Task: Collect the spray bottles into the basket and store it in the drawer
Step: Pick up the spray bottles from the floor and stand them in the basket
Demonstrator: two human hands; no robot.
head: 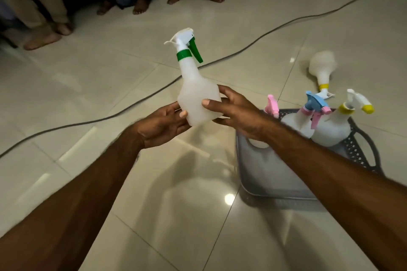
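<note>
Currently both the left hand (164, 122) and right hand (236, 112) clasp the green-trigger bottle (198, 94); basket (361, 147) holds three, one bottle (321, 66) remains on floor (110, 86).

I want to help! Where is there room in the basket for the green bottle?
The basket's near half, under the right hand, looks bare. Its far end is crowded with bottles. The green bottle is held by both hands.

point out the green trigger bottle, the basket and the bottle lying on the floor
green trigger bottle (199, 97): head view, translucent body
basket (364, 149): head view, right handle rim
bottle lying on the floor (322, 64): head view, its body
</note>
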